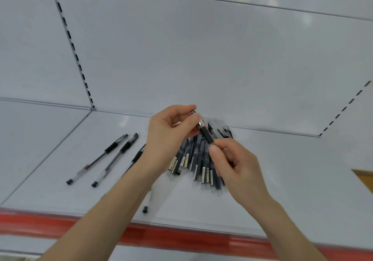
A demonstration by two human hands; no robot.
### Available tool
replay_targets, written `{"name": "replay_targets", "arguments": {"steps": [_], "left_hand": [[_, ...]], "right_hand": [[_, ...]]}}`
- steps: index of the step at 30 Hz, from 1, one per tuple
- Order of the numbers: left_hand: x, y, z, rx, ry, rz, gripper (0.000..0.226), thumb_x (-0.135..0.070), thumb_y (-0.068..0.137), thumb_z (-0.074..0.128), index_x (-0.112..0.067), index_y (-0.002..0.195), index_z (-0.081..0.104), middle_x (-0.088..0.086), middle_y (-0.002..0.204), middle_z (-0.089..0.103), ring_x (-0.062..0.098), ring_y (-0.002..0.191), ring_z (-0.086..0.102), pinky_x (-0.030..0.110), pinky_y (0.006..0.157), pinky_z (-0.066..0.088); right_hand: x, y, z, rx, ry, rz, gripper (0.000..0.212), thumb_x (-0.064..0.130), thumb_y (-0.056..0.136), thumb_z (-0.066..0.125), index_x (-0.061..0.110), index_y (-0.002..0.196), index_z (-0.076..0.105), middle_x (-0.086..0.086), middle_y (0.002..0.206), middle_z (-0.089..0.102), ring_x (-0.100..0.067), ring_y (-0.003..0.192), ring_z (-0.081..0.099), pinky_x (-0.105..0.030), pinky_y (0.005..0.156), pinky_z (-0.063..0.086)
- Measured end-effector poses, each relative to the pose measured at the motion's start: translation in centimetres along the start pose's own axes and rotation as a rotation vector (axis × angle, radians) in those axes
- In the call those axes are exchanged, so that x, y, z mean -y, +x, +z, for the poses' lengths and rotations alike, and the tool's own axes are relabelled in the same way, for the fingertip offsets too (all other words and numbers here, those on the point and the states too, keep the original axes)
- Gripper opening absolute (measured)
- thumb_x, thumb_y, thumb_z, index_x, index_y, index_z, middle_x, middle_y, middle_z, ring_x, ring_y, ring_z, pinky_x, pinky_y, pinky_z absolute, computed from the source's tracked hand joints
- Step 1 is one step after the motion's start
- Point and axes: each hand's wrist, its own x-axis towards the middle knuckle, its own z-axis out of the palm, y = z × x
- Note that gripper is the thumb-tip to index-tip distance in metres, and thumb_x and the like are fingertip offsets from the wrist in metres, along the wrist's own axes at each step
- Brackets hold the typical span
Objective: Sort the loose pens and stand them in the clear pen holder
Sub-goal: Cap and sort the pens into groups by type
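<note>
Pens, loose: one held pen, dark-barrelled with a metal band near its upper end, is up off the shelf between both hands, slanting from upper left to lower right. Left hand pinches the upper end between thumb and curled fingers. Right hand pinches the lower end between thumb and forefinger, other fingers curled beneath. Directly below lies the pile of dark pens, fanned out against the back panel, with paper labels showing on several barrels. Well to the left, two clear-barrelled pens lie side by side, apart from the pile; a third runs under the left forearm, and a fourth capped end pokes out near the red strip along the shelf's front edge. Clear pen holder: not in view, position unknown. Judgement: sorting looks under way by type, with nothing stood up yet. Risks: both grips are fingertip pinches at the pen's ends, so a twist or pull could part cap from barrel or let it slip into the fan and scatter it. The left forearm, passing over the pens beneath it, could brush them towards the front edge and off. Round barrels on a smooth shelf will likely roll if nudged.
</note>
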Motion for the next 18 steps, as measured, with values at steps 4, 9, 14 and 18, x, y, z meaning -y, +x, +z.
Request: {"name": "replay_targets", "arguments": {"steps": [4,9,14,18], "left_hand": [[0.8,0.8,-1.0,-0.045,0.056,-0.094,0.01,-0.002,0.083,0.062,-0.011,0.085,0.066,0.002,0.063,0.068,0.012,0.059,0.065,0.027,0.068,0.059],[1.5,1.4,-2.5,-0.008,0.302,-0.13,0.017,0.0,0.084,0.06,-0.014,0.079,0.067,0.0,0.057,0.064,0.011,0.054,0.063,0.027,0.066,0.058],[2.4,1.9,-4.5,0.0,0.786,-0.071,0.013,-0.017,0.081,0.064,-0.018,0.093,0.071,0.007,0.077,0.069,0.014,0.062,0.058,0.031,0.077,0.052],[2.1,2.3,-5.9,0.019,0.987,-0.048,0.02,-0.021,0.084,0.063,-0.018,0.102,0.069,0.001,0.081,0.063,0.007,0.067,0.054,0.021,0.073,0.04]], "right_hand": [[-0.4,1.9,-1.2,0.158,-0.052,0.158,0.023,0.025,0.092,0.052,0.017,0.074,0.063,0.002,0.052,0.061,-0.005,0.044,0.053,-0.015,0.05,0.042],[-3.8,4.9,-3.5,0.066,-0.304,0.2,0.019,0.017,0.09,0.053,0.013,0.075,0.064,0.0,0.065,0.064,-0.004,0.056,0.058,-0.007,0.051,0.041],[-5.4,7.9,-3.1,0.059,-0.519,0.173,0.014,0.014,0.089,0.055,0.006,0.088,0.067,-0.004,0.079,0.063,-0.019,0.079,0.059,-0.024,0.072,0.043],[-5.7,9.3,-1.9,0.176,-0.666,0.22,0.018,0.016,0.089,0.057,0.002,0.092,0.068,-0.012,0.093,0.069,-0.027,0.086,0.063,-0.04,0.082,0.052]]}}
